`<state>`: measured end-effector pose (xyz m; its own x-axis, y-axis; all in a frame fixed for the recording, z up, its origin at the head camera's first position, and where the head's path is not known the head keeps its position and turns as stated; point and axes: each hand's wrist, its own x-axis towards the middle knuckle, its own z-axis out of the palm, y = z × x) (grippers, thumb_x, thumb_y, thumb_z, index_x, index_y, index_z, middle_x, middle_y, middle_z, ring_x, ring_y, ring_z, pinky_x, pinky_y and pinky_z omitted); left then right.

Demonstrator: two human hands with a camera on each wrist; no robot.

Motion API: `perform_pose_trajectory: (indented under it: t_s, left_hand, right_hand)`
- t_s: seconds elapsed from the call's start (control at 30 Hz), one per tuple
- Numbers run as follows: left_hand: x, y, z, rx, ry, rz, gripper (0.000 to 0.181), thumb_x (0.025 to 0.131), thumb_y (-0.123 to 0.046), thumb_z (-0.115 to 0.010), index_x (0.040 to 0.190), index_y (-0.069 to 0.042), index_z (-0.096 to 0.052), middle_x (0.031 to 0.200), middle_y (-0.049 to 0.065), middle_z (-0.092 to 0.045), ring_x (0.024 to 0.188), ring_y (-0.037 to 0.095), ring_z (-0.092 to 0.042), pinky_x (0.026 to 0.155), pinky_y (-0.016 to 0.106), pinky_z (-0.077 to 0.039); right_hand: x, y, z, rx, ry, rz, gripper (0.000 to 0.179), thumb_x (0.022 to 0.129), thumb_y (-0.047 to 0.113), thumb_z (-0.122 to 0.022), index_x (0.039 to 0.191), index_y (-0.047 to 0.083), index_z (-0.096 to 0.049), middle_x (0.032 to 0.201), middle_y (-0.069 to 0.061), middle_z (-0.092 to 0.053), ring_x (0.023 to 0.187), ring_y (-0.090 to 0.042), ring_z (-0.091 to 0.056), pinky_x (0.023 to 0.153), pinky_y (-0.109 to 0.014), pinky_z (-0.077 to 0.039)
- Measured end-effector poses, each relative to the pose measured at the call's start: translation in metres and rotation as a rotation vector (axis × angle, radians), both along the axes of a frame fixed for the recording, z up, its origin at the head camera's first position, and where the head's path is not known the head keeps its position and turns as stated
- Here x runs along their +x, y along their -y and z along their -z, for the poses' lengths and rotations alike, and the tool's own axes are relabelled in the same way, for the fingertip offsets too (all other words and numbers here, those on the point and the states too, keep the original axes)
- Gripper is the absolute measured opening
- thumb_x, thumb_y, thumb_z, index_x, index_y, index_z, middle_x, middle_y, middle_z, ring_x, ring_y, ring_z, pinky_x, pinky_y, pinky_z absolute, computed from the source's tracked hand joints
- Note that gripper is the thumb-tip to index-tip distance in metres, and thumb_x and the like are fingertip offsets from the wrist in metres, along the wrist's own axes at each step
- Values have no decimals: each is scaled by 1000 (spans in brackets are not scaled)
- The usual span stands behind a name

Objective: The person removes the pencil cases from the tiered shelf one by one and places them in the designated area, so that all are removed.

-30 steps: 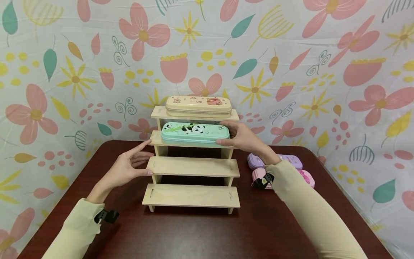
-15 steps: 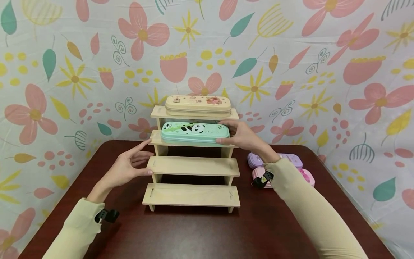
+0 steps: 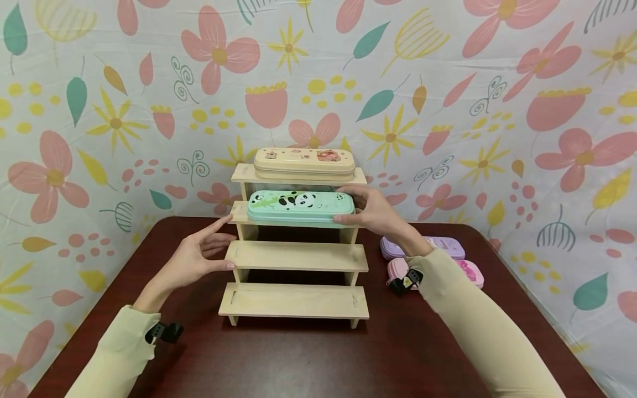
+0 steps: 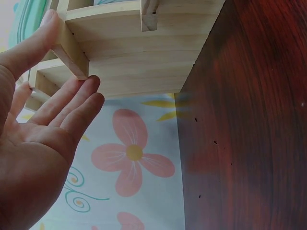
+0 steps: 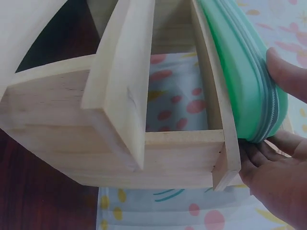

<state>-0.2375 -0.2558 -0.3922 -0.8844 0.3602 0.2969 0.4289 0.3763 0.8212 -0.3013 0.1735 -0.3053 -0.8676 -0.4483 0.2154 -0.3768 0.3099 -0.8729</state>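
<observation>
A mint-green zippered pencil case (image 3: 269, 205) with a panda print lies along the second-highest shelf of a light wooden tiered stand (image 3: 298, 255). My right hand (image 3: 374, 211) grips its right end, thumb on the front edge and fingers behind. Fingertips reach under the case's end in the right wrist view. At the stand's left side, my left hand (image 3: 191, 257) holds the end of the third shelf (image 4: 73, 55) between thumb and fingertips. Its index finger reaches up to the shelf bearing the mint case. A cream pencil case (image 3: 304, 164) with printed figures sits on the top shelf.
On the right of the dark red-brown table (image 3: 318, 359) lie a purple pencil case (image 3: 450, 247) and a pink one (image 3: 471, 272), partly behind my right sleeve. A floral cloth (image 3: 149, 110) hangs behind the table.
The mint-green pencil case has shifted slightly toward me on its shelf, with my right hand on it. My left hand and the stand have stayed in place.
</observation>
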Motion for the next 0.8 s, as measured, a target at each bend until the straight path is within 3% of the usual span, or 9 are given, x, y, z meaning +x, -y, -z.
perform_pose_trajectory:
  t_s: [0.17,0.43,0.8]
  left_hand:
    - [0,0,0,2,-2,-2,103,82,-8,-93,166,-28,-36,138,19,-66,130,33,-62,108,49,-51]
    - [1,-1,0,8,-3,1,104,82,-7,-93,166,-27,-36,138,22,-65,129,33,-63,107,55,-49]
    - [0,-1,-1,-1,3,-13,105,81,-8,-94,166,-28,-36,138,21,-65,129,33,-63,107,47,-52]
  right_hand:
    - [5,-1,2,-6,-3,13,66,89,9,-86,148,-1,-57,160,-14,-43,132,-29,-56,107,-41,-49]
    - [16,-4,3,-57,26,22,62,88,4,-85,144,-2,-59,143,-18,-56,120,-31,-62,94,-32,-55]
    - [29,-20,7,-44,12,33,62,87,6,-88,143,4,-62,132,-15,-67,115,-29,-65,89,-32,-59]
